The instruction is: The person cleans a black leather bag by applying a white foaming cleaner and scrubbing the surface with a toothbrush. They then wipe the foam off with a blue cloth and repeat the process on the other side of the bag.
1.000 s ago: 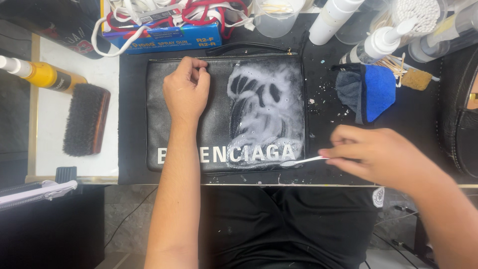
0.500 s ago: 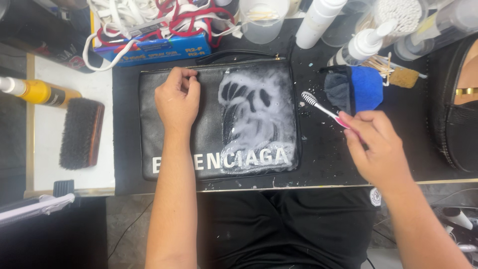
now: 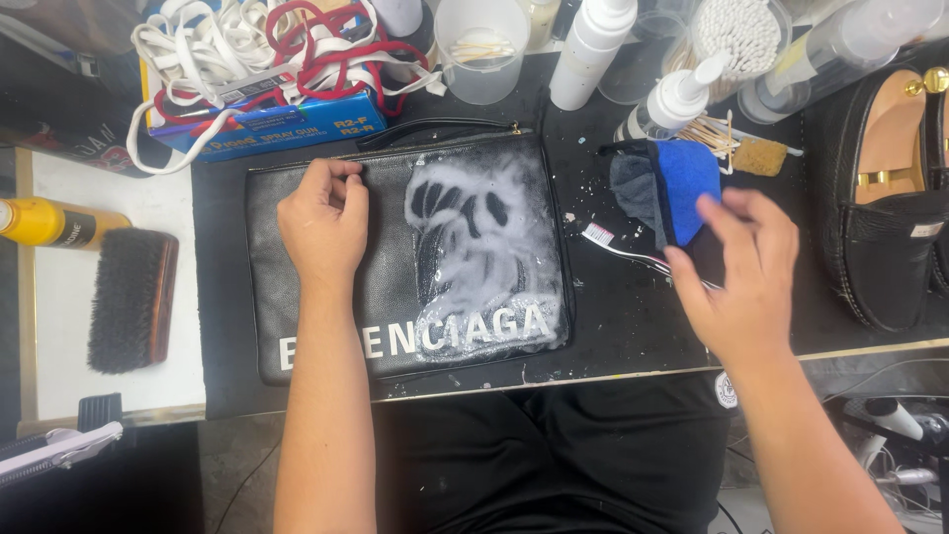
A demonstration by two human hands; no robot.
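Observation:
A black leather pouch (image 3: 297, 297) with white lettering lies flat on the dark worktop, and white foam (image 3: 474, 247) covers its right half. My left hand (image 3: 321, 222) rests on the pouch's upper left part, with its fingers curled at the top edge, holding it down. My right hand (image 3: 741, 277) hovers to the right of the pouch with fingers spread, its fingertips on a blue and grey cloth (image 3: 672, 188). A white and red toothbrush (image 3: 608, 240) lies on the worktop, its handle running under my right hand.
A dark bristle brush (image 3: 129, 297) and a yellow bottle (image 3: 54, 222) lie on the white board at left. Laces on a blue box (image 3: 267, 124), a clear cup (image 3: 481, 49), spray bottles (image 3: 593, 49) and cotton swabs (image 3: 736, 35) line the back. A black loafer (image 3: 890, 257) stands at right.
My right hand carried the toothbrush from the pouch's lower edge to the right, laid it on the worktop and moved onto the blue cloth. My left hand stayed on the pouch.

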